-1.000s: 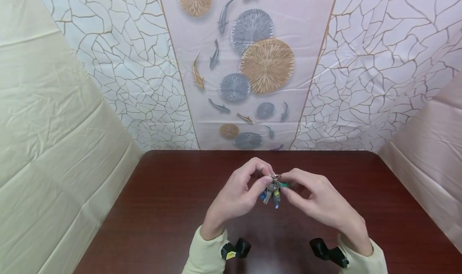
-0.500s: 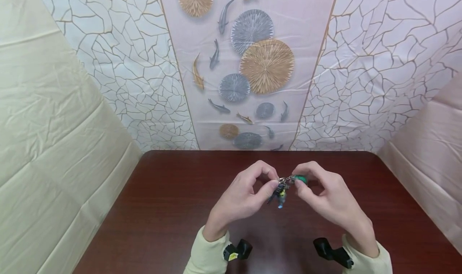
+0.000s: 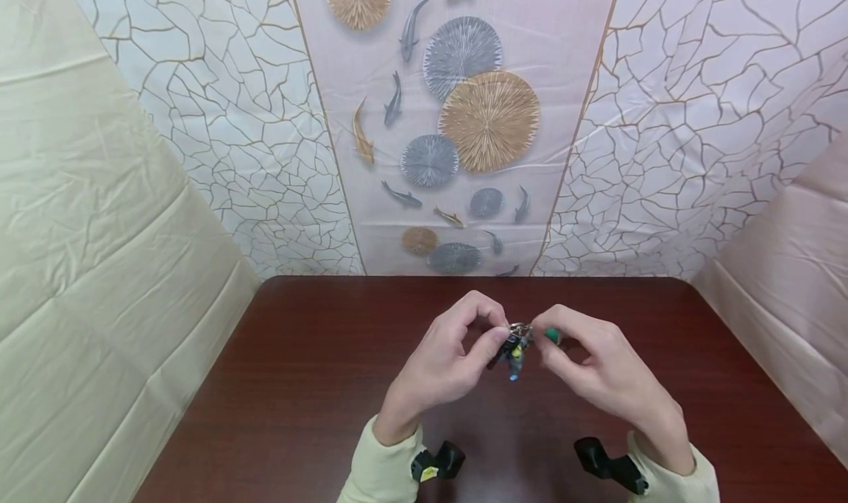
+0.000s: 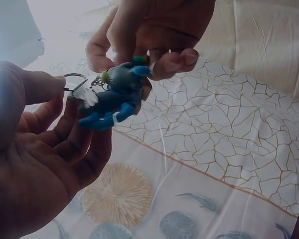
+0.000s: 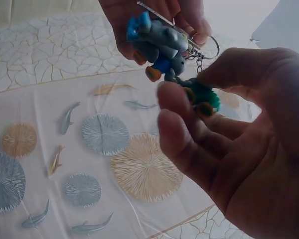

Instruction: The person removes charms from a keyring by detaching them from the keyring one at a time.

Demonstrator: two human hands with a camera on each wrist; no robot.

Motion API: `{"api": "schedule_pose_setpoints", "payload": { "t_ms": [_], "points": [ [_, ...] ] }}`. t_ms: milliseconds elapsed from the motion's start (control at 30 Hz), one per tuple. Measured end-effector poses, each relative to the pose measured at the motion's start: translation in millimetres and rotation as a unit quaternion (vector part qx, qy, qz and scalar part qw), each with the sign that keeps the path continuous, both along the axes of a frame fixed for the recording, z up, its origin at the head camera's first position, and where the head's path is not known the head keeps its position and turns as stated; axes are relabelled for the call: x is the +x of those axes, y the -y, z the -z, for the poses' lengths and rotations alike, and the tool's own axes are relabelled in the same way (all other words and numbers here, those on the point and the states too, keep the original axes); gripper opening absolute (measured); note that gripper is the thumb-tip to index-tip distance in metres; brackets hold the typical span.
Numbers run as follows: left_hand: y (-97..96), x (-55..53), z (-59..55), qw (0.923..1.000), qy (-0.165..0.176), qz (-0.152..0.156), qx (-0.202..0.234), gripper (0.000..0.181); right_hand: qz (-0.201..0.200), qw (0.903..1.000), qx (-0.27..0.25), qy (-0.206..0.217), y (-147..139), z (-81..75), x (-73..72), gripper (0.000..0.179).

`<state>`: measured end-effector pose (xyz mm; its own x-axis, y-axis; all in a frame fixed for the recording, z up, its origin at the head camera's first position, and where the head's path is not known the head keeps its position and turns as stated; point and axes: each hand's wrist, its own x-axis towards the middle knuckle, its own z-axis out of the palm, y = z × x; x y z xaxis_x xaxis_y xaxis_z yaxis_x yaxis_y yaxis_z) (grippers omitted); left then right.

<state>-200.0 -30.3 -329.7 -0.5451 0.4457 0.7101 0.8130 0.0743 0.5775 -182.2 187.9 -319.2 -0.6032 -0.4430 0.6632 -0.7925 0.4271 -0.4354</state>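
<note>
My left hand [image 3: 447, 356] pinches a metal key ring [image 4: 75, 74] between thumb and forefinger. Below the ring hangs a cluster of small grey-and-blue toy figures [image 5: 162, 40], with a flat silver key [image 5: 159, 14] beside them. A short chain [image 5: 199, 63] links the ring to a green furry-looking toy charm [image 5: 213, 97]. My right hand [image 3: 599, 359] pinches at that charm's chain end, its thumb and forefinger close to the ring; the charm shows partly behind the fingers. In the head view the fingertips hide part of the ring. Both hands hold the bunch above the table.
A dark red-brown table [image 3: 285, 385] lies under the hands. Behind it hangs a patterned cloth [image 3: 490, 216] with fish and round leaf prints. Plain cream cloth [image 3: 99, 267] slopes at the left, and a pinkish cloth [image 3: 788, 289] at the right.
My right hand has drawn the green charm out to the right, away from the bunch, then come back slightly left toward the ring. The left hand has shifted a little right.
</note>
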Motion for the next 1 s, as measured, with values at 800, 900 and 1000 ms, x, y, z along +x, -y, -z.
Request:
{"api": "schedule_pose_setpoints", "payload": {
  "t_ms": [800,900,1000],
  "points": [
    [-6.0,5.9,-2.5,0.9994,-0.011,-0.013,0.029,0.005,-0.014,0.999,0.029,-0.031,8.8,1.4,2.1,0.028],
    [-4.9,5.6,-2.8,0.9994,-0.013,-0.019,0.024,0.005,-0.017,0.9986,0.019,-0.046,6.3,0.4,2.5,0.03],
    [-4.4,5.1,-2.9,0.9995,-0.011,-0.023,0.019,0.005,-0.018,0.9986,0.014,-0.048,3.9,-0.4,2.9,0.03]
  ]
}}
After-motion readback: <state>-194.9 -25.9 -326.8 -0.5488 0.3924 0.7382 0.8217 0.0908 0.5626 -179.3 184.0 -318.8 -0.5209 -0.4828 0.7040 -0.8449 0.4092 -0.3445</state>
